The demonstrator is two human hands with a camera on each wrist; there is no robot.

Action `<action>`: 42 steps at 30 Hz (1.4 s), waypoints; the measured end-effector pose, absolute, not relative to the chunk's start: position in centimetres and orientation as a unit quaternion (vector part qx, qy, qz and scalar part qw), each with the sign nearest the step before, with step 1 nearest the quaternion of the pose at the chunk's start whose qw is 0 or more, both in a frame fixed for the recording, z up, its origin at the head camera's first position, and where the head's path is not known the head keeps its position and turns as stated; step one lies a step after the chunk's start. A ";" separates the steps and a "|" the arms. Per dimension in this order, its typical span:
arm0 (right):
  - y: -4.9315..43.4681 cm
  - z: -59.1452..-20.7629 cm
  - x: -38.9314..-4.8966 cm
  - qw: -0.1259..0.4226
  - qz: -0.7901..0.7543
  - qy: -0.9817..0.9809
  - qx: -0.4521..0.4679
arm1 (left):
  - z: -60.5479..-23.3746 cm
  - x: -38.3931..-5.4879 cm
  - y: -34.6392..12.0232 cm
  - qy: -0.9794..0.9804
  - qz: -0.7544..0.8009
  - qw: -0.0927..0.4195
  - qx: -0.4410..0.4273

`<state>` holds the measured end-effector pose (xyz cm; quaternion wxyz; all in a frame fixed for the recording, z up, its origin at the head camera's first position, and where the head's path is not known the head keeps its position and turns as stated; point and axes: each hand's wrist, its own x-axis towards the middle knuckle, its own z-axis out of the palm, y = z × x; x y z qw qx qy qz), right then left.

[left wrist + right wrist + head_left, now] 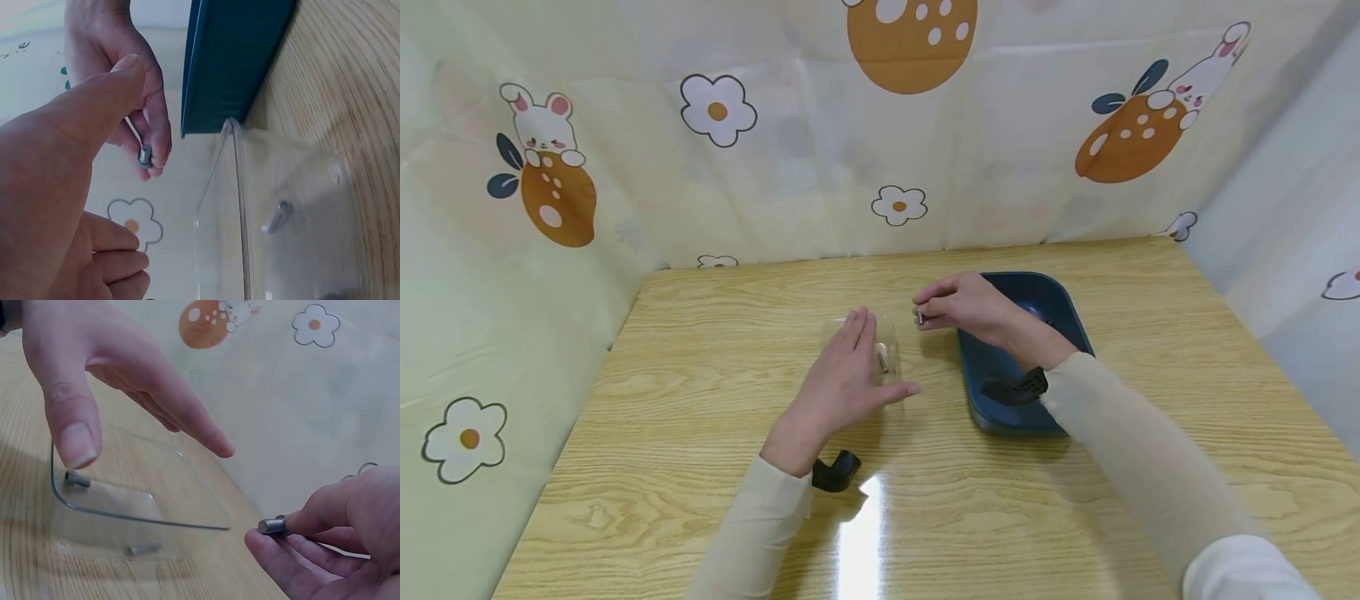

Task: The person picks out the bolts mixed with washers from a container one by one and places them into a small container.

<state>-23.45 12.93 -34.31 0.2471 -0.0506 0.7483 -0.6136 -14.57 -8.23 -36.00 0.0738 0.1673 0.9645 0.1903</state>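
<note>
My right hand (966,308) pinches a short metal bolt (272,525) between thumb and fingers, its threaded end sticking out. It is held between a clear plastic box (144,520) and a dark blue bin (1081,329), by the bin's left rim. Over the clear box my left hand (842,375) spreads with straight fingers and the thumb out to the right, hiding much of the box in the head view. Inside that box lie a metal bolt (281,215) and a second bolt (78,479), seen through the clear wall.
The blue bin stands right of the clear box on a wood-grain table (700,367). Small dark pieces show inside the bin, partly hidden by the right forearm. A patterned curtain (797,150) hangs behind the table's back edge. Each wrist wears a black strap.
</note>
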 end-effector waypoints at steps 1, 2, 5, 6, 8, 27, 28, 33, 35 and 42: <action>12.7 -34.3 -23.4 0.249 -0.612 0.749 -0.053 | -36.0 -14.6 -8.4 0.965 0.189 0.073 0.165; 12.5 -34.3 -23.4 0.250 -0.610 0.750 -0.055 | -36.1 -14.6 -8.5 0.966 0.189 0.072 0.163; 11.8 -34.2 -23.3 0.254 -0.600 0.756 -0.059 | -36.1 -14.6 -9.0 0.967 0.190 0.070 0.157; 11.6 -34.3 -23.4 0.255 -0.599 0.757 -0.060 | -36.1 -14.6 -9.1 0.967 0.191 0.069 0.156; 11.1 -34.4 -23.4 0.257 -0.598 0.757 -0.061 | -36.1 -14.6 -9.4 0.967 0.193 0.067 0.153; 6.9 -35.1 -22.9 0.268 -0.579 0.767 -0.071 | -37.0 -13.6 -12.6 0.976 0.161 0.063 0.130; 6.8 -35.3 -22.8 0.268 -0.576 0.769 -0.073 | -37.1 -13.6 -12.7 0.977 0.158 0.065 0.127; 5.7 -35.7 -22.6 0.267 -0.557 0.782 -0.086 | -37.5 -13.4 -13.0 0.979 0.150 0.074 0.119; 5.2 -35.8 -22.4 0.270 -0.555 0.782 -0.087 | -37.7 -13.3 -13.1 0.979 0.149 0.082 0.116; 3.9 -36.3 -22.3 0.279 -0.564 0.772 -0.091 | -38.5 -13.4 -13.2 0.979 0.144 0.102 0.106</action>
